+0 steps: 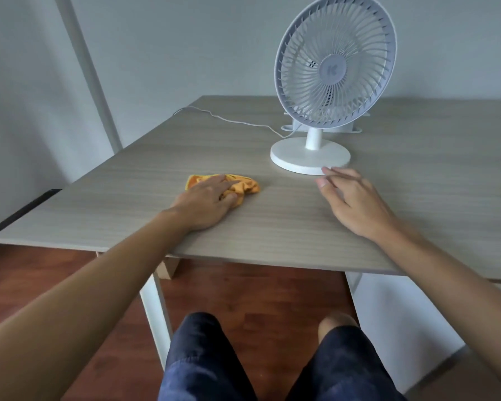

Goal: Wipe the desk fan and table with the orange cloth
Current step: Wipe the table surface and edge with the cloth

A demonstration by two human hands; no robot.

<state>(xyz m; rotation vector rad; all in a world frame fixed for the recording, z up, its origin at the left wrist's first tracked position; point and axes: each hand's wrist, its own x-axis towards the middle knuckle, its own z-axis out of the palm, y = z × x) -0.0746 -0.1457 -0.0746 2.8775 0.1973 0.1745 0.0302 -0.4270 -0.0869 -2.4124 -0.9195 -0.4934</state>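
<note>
A white desk fan (334, 65) stands on its round base (295, 157) toward the back of the wooden table (272, 221), its grille facing me. The crumpled orange cloth (248, 185) lies on the table left of the base. My left hand (206, 202) lies on the cloth, its fingers curled into the fabric and covering the middle of it. My right hand (352, 199) hovers just in front of the base with straight fingers, the fingertips at the base's front rim, holding nothing.
The fan's white cable (232, 120) runs from the base across the table to its back left edge. A white holder (350, 128) sits behind the fan. The table's front edge is close to my knees (203, 342); wood floor lies below.
</note>
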